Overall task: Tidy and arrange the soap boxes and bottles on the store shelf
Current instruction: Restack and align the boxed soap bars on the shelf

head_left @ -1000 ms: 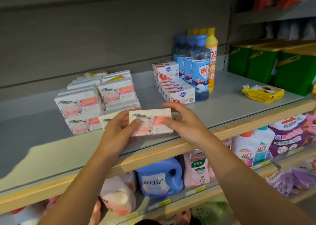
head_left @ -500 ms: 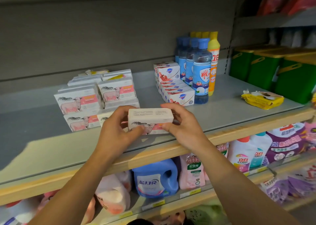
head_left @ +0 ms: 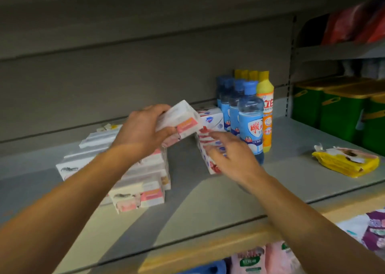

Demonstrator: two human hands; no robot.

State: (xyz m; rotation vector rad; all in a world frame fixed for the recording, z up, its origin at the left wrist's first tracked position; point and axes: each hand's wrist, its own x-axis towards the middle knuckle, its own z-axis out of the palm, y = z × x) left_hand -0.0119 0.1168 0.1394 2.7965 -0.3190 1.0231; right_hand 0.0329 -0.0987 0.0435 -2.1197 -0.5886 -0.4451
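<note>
We count four blue-capped bottles (head_left: 250, 125) in a row running toward twelve o'clock, and four yellow-capped bottles (head_left: 265, 109) just beside them at their three o'clock. One yellow packet (head_left: 344, 164) lies alone at three o'clock. One pink-labelled soap box (head_left: 179, 120) is held up off the shelf. The pink-labelled boxes (head_left: 143, 194) stacked at nine o'clock and the blue-badged white boxes (head_left: 211, 121) at twelve o'clock are blurred and partly hidden; we cannot count them. We see three green bins (head_left: 341, 115) at two o'clock.

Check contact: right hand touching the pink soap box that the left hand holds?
Apart. The head view shows the right hand open and lower, over the row of white-and-red boxes, while the left hand alone grips the pink soap box.
</note>
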